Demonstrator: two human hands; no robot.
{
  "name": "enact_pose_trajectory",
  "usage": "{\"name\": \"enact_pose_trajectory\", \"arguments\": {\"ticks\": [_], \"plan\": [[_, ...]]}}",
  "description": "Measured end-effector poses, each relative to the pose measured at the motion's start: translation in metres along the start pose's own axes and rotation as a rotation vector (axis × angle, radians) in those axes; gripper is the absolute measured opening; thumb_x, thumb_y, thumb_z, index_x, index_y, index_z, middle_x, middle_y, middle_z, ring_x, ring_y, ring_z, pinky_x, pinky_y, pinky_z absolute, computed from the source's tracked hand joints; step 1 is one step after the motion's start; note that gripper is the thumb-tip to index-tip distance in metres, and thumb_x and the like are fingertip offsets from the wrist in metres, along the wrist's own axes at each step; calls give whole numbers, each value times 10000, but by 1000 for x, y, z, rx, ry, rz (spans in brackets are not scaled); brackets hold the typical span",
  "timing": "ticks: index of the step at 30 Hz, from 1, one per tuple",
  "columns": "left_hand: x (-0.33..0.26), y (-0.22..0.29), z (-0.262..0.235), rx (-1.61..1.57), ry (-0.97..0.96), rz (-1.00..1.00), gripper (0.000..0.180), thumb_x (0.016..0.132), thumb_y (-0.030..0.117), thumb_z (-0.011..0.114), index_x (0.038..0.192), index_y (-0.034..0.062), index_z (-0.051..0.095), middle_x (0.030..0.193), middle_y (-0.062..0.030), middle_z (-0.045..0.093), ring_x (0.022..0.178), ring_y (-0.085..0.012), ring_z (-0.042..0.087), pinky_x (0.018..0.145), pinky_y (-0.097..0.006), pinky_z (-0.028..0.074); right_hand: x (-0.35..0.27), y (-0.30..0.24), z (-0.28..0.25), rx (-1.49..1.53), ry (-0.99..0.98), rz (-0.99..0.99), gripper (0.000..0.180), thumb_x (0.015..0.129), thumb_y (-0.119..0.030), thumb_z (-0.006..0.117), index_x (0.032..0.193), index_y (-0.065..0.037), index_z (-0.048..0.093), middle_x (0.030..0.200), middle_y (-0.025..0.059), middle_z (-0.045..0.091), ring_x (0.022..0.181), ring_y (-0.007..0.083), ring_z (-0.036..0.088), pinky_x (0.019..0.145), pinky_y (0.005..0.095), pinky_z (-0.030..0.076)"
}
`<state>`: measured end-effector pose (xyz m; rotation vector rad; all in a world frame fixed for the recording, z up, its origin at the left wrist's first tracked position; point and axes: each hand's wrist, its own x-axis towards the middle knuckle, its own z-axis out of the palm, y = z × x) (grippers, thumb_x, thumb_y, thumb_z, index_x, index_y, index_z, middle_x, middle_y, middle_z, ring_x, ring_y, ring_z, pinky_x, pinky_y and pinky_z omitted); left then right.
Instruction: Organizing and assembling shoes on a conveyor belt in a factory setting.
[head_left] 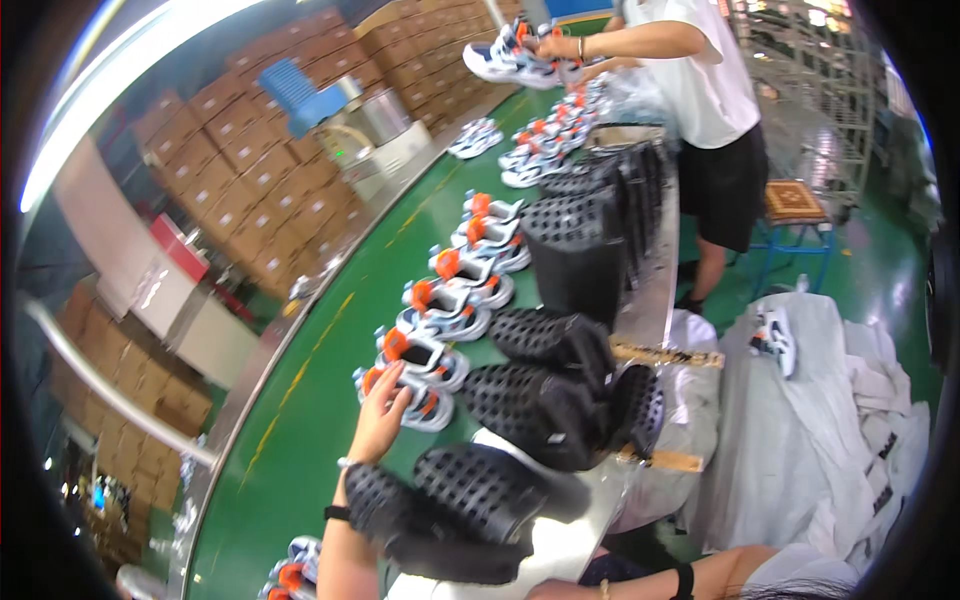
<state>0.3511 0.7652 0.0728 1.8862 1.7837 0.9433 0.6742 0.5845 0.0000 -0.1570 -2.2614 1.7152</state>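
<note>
My left hand (380, 412) lies over the nearest sneaker (432, 410) of a row on the green belt. Its fingers are stretched out by the orange piece in the shoe opening, thumb apart. The row's sneakers (445, 295) are white and blue with orange inside. Beside my left wrist, black shapes dotted with holes (480, 490) stand on a white surface. At the lower edge is my right hand (560, 592), mostly cut off, below those black shapes; its fingers are hidden.
More black perforated pieces (530, 400) line the belt's right side. Across the green belt (300, 400), cartons (230, 150) are stacked. A person (700, 80) at the far end handles sneakers. On the right, a sneaker (775, 342) lies on grey-white sheeting (780, 430) near a stool (795, 205).
</note>
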Motion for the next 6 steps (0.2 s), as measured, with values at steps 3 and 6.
{"name": "enact_pose_trajectory", "arguments": {"ticks": [3, 6], "plan": [[26, -6, 21, 192, -88, -50, 632, 881, 294, 623, 1408, 40, 386, 1459, -181, 377, 1180, -240, 527, 1006, -334, 404, 3, -1, 0, -22, 55, -93, 155, 849, -277, 624, 886, -141, 688, 687, 107, 645, 589, 288, 618, 551, 395, 466], [36, -27, 23, 408, -173, -89, 800, 816, 389, 684, 1445, 58, 318, 1461, -180, 375, 1341, -325, 379, 1117, -359, 274, 11, 8, 1, -67, -48, -48, 175, 836, -306, 643, 930, -166, 689, 741, 95, 671, 670, 276, 643, 633, 395, 478]]}}
